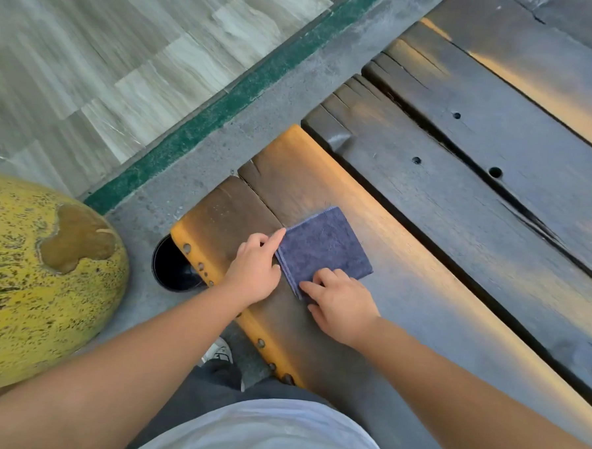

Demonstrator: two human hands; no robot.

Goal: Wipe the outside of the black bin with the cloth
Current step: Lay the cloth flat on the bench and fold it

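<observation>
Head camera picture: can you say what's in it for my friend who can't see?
Two hands touch a folded blue cloth on a wooden bench: left hand at its left edge, right hand on its near corner. A black bin shows beneath the bench end.
</observation>
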